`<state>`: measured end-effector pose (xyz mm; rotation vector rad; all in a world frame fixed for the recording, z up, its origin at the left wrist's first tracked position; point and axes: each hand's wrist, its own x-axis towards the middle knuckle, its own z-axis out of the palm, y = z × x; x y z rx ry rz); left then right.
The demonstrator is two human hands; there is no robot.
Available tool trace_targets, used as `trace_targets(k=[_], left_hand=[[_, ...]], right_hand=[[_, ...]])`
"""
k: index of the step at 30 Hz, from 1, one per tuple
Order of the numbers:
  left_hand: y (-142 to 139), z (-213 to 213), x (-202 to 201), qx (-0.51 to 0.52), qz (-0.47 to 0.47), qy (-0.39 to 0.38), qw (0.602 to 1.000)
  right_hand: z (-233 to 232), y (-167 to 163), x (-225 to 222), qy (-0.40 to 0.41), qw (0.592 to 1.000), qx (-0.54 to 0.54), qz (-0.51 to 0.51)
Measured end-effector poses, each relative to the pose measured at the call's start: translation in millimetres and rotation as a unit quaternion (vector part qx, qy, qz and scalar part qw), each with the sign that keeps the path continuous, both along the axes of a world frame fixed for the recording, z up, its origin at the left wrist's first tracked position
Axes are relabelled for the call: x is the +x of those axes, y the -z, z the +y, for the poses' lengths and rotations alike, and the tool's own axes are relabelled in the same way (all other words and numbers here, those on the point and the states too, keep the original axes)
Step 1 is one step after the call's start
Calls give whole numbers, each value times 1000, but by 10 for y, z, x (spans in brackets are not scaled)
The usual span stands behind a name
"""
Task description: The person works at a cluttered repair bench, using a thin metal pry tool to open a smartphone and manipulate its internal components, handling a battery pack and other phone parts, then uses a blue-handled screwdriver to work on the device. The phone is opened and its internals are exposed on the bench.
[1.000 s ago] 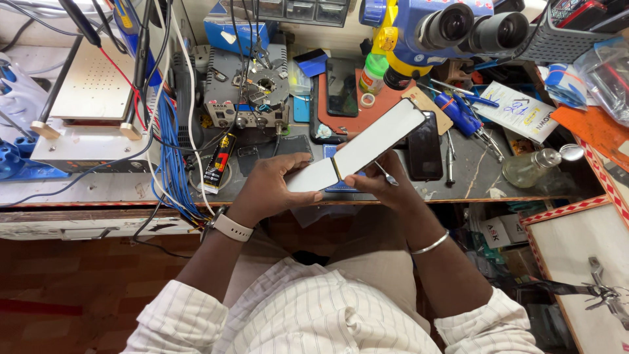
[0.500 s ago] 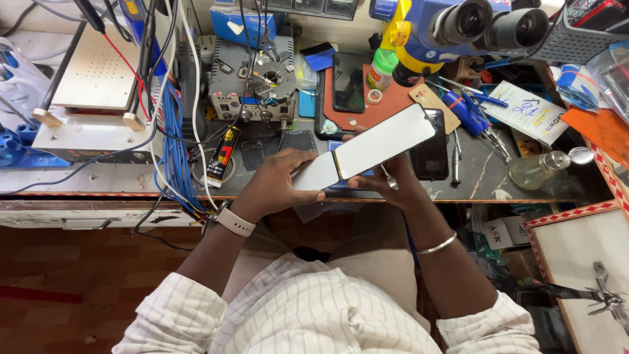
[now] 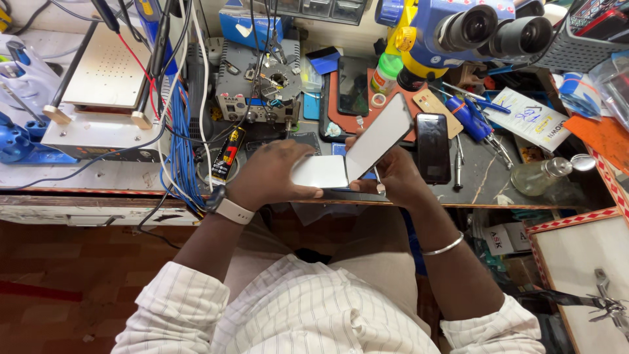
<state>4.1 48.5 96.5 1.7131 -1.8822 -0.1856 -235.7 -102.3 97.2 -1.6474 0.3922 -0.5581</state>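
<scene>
At frame centre I see my left hand (image 3: 275, 176) and right hand (image 3: 393, 177) both gripping the white panel (image 3: 357, 154), its long axis rising toward upper right.

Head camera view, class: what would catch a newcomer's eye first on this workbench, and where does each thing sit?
First, the white flat panel at the centre, held over the bench edge by the left hand and right hand. Next, the blue and yellow microscope with its two dark eyepieces, at the top right. Then the bundle of blue cables hanging over the bench's left side, beside a white perforated plate.
</scene>
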Motion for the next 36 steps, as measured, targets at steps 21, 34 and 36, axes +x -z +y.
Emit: trace_targets(k=[21, 34, 36], left_hand=[[41, 167, -108, -111, 641, 35, 759], [157, -108, -250, -34, 775, -98, 623], [169, -109, -292, -28, 788, -94, 608]], right_hand=[[180, 1, 179, -113, 993, 33, -11], [61, -356, 231, -210, 969, 80, 101], [26, -387, 207, -205, 964, 67, 153]])
